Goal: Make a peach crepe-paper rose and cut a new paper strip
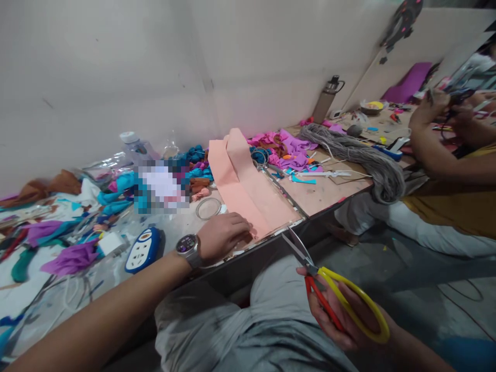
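Note:
A long peach strip of paper or thin cloth (248,191) lies folded across the table, its far end standing up towards the wall. At its near end, by the table edge, my left hand (225,235) grips it with bent fingers; the thumb is hidden. Scissors (329,281) with one red and one yellow handle are in my right hand (337,315), over the floor just off the table edge. Their blades are parted and point up towards the table, apart from the strip. Thin wire rings (208,208) lie beyond my left wrist.
A blue-and-white power strip (143,250) and crumpled coloured cloth (73,257) are on the left. A bottle (135,147) stands behind. To the right lie magenta and purple scraps (290,147) and a grey yarn hank (356,150). Another person's arms (437,134) are at far right.

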### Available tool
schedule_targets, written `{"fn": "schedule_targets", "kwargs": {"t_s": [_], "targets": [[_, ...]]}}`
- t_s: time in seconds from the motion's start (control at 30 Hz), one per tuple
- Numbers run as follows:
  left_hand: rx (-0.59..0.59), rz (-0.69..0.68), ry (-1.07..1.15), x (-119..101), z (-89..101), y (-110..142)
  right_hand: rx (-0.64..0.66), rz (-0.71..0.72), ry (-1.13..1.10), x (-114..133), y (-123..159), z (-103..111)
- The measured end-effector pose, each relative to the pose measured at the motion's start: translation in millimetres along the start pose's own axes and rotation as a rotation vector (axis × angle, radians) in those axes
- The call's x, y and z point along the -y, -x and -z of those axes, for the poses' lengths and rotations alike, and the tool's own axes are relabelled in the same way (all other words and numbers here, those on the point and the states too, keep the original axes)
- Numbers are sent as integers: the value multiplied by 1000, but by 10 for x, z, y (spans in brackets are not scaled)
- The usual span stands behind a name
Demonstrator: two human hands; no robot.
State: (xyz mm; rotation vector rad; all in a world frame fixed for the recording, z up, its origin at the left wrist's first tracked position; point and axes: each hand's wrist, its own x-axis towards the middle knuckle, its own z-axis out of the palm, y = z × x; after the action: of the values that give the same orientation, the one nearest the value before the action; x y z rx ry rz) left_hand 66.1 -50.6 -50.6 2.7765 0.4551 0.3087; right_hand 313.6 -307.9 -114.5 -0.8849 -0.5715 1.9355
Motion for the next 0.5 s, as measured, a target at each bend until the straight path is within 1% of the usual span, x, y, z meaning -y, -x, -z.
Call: {"fn": "schedule_targets", "kwargs": {"t_s": [0.1,0.13,0.2,0.33,0.43,0.5], "targets": [[-78,180,3,-42,66,-42,17,24,-113,-60,29,-25],[-105,235,5,-53,87,-52,4,34,-138,-84,33,-40],[-148,301,24,-71,115,-64,14,37,-176,-132,31,-77],[-192,290,84,-100,93,-57,56,16,-225,-226,3,-141],[-198,245,21,-122,46,-61,75,14,-207,-296,-42,-173],[-187,176,-54,-133,33,-73,74,32,-183,-334,-80,-211]]}}
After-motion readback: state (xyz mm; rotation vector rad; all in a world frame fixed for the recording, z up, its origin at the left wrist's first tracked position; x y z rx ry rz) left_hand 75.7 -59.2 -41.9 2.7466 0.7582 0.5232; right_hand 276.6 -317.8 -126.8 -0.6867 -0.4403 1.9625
